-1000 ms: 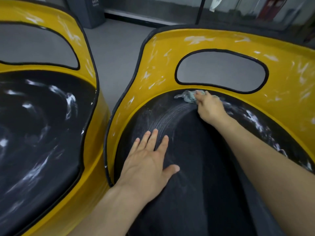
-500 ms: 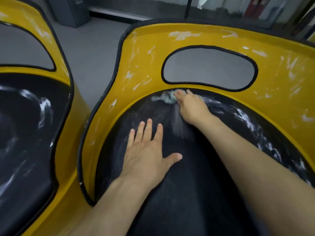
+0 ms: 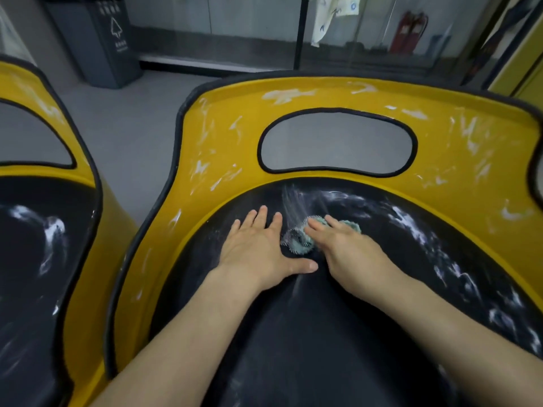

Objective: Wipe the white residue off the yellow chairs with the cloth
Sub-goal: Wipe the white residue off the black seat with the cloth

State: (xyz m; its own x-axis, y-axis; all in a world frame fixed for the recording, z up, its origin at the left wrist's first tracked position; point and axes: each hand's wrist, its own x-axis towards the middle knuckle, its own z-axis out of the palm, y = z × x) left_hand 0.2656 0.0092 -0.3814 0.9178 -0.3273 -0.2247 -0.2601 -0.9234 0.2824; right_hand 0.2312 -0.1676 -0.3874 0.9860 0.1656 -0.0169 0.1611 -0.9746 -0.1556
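Moved since 0.5 s ago: right hand [image 3: 343,248] and cloth [image 3: 297,244] have come back from the seat's rear edge to mid-seat, now just beside left hand [image 3: 258,249], which has kept its place.

Hands:
- Right hand: fingers straight, pressing flat on cloth; thumb hidden.
- Left hand: open, palm down on black seat [image 3: 323,333], holding nothing.

Cloth: teal-grey, bunched, under right fingers and between both hands. Left index finger and thumb flank its left and near sides.

Count:
- Yellow chairs x2: near chair [image 3: 223,160] under both hands, 2nd chair [image 3: 85,304] left of left hand.
- Cloth x1.

White residue [image 3: 411,227]: heavy to right of right hand, streaks on backrest beyond hands, also on 2nd chair.

Beyond chairs:
- Dark bin [image 3: 97,39] x1.
- Red extinguishers [image 3: 408,30] x2.
- Pale fabric [image 3: 332,16] hanging, x1.
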